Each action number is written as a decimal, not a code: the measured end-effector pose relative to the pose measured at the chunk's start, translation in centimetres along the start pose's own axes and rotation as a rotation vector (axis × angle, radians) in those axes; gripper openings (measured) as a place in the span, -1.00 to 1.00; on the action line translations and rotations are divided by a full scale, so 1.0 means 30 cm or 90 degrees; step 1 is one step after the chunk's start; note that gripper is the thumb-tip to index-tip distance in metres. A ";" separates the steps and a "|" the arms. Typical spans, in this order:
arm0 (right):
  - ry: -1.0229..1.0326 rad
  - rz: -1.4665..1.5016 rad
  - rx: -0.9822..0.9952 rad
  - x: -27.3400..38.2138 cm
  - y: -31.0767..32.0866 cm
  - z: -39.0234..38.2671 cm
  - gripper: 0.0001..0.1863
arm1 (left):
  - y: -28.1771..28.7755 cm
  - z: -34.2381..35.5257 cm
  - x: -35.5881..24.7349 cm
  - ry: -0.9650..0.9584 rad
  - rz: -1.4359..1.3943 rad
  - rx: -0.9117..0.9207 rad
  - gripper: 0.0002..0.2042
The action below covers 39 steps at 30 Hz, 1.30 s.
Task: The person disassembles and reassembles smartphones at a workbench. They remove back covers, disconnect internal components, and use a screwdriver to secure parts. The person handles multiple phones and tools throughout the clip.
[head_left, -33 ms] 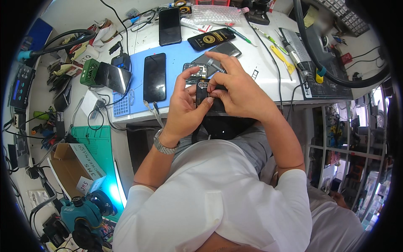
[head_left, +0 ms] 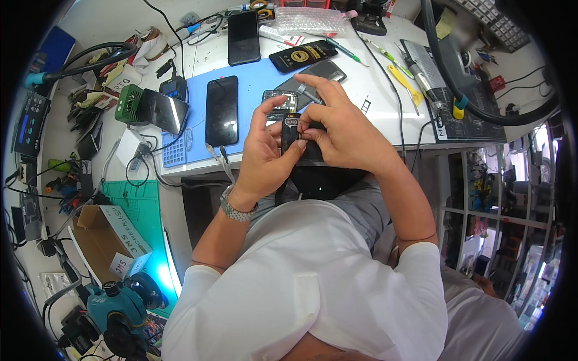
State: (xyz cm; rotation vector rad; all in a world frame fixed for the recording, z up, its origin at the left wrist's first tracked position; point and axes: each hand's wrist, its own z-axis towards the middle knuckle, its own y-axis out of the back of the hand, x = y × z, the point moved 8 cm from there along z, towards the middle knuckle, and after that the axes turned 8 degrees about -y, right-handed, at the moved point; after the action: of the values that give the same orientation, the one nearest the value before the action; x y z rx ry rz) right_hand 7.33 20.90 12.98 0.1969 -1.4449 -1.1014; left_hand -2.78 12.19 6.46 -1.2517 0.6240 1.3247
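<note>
My left hand [head_left: 271,156] grips a dark phone part with a double camera lens [head_left: 290,123], its thumb on the face. My right hand [head_left: 337,132] pinches at that part's right side with thumb and index finger; whatever is between those tips is too small to make out. An opened phone showing its inner board [head_left: 277,101] lies just behind, over a grey phone panel [head_left: 335,72] with a small silver tool. A black phone [head_left: 221,109] rests on the blue mat [head_left: 198,72], left of my hands.
More phones [head_left: 243,36] lie at the back, with pens, a yellow pry tool [head_left: 404,85] and bubble wrap [head_left: 307,21]. A green fan [head_left: 127,103], cables and an adapter stand left. A cardboard box [head_left: 105,240] and teal microscope [head_left: 120,301] are lower left. A black hose arm [head_left: 445,72] curves at right.
</note>
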 end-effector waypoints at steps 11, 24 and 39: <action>0.059 -0.220 0.063 0.105 -0.009 0.008 -0.72 | -0.016 -0.027 0.042 0.078 0.052 0.043 -0.13; -0.013 -0.149 0.115 0.034 -0.016 0.046 -0.87 | -0.015 -0.041 0.062 0.073 -0.004 0.045 -0.10; 0.050 -0.020 0.069 0.005 -0.004 0.034 -0.81 | 0.004 -0.035 0.046 0.117 -0.110 -0.005 -0.14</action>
State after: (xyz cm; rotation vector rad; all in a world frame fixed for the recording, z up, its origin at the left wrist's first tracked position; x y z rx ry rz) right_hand 6.37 21.23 13.20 0.3364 -1.4359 -1.0302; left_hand -2.25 11.70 4.86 -1.4122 0.6230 1.0784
